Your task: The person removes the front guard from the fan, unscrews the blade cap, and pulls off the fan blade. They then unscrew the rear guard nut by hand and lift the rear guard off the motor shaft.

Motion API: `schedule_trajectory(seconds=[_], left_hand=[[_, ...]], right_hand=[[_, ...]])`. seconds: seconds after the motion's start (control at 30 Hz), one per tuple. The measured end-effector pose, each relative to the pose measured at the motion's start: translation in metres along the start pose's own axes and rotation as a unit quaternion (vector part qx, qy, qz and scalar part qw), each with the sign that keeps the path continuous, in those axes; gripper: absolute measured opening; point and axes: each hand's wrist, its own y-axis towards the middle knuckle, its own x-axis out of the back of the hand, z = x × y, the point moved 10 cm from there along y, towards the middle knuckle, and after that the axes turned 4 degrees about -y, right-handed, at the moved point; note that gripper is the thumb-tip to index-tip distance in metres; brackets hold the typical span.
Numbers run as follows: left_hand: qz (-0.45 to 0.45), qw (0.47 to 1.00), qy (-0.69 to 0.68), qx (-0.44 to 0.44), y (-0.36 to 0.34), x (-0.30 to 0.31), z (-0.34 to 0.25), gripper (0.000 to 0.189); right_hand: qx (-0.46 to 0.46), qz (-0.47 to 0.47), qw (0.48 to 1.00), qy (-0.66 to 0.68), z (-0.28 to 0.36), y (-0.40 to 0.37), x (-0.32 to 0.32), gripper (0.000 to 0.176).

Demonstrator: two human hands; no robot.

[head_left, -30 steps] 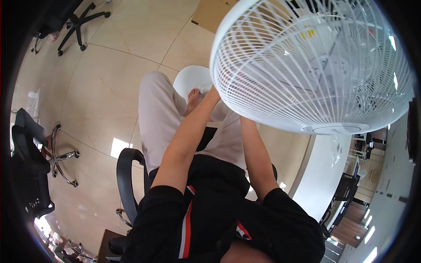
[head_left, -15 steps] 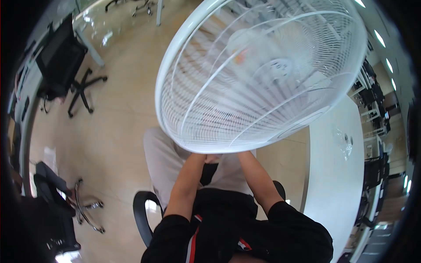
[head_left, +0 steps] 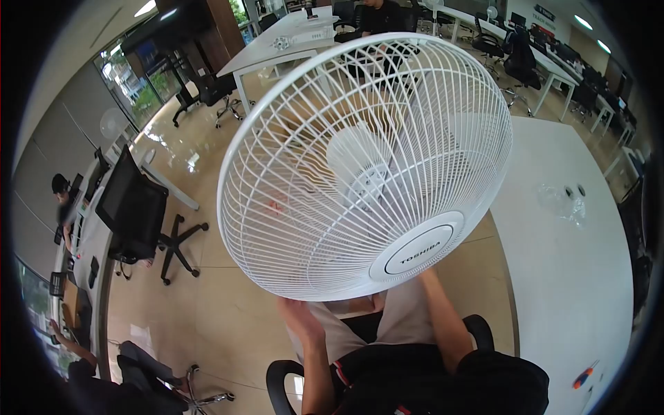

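A white electric fan (head_left: pixel 363 166) fills the middle of the head view, its round wire grille tilted and its TOSHIBA badge (head_left: pixel 418 249) toward the lower right. White blades and a motor housing show blurrily through the wires. My left hand (head_left: pixel 299 319) is at the grille's lower left rim, with its fingers passing out of sight there. Behind the badge side, my right hand (head_left: pixel 427 278) is mostly hidden; only the wrist end shows. A small patch of skin shows under the rim between my forearms; whose part it is, I cannot make out.
A white desk (head_left: pixel 560 290) on my right holds a clear plastic bag (head_left: pixel 561 202) and an orange-and-blue handled tool (head_left: pixel 583 377). Office chairs (head_left: pixel 142 207) and a co-worker (head_left: pixel 76 366) are at the left. Another person (head_left: pixel 379 17) sits behind the fan.
The view has lifted, bringing more of the room in. The fan appears lower and further left, turned so its badge shows. My left hand has come out from behind the grille.
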Motion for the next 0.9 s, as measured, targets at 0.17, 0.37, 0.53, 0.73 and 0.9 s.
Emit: schedule_trajectory(seconds=[0.17,0.37,0.53,0.73,0.9], left_hand=[[0.018,0.993,-0.073,-0.087,-0.015,-0.062,-0.064,0.051],[0.04,0.985,-0.147,-0.088,-0.001,-0.091,-0.05,0.047],[0.037,0.985,-0.141,-0.092,0.014,-0.093,-0.048,0.051],[0.036,0.981,-0.187,-0.037,0.034,-0.103,-0.043,0.053],[0.054,0.988,-0.137,-0.055,0.049,-0.104,-0.047,0.053]], right_hand=[[0.007,-0.005,0.976,0.218,0.063,-0.005,0.021,0.058],[0.016,0.0,0.951,0.308,0.104,-0.031,-0.012,0.054],[0.021,0.016,0.938,0.346,0.103,-0.041,-0.018,0.052],[0.018,-0.028,0.934,0.355,0.105,-0.056,-0.021,0.053],[0.04,-0.033,0.932,0.36,0.1,-0.062,-0.02,0.051]])
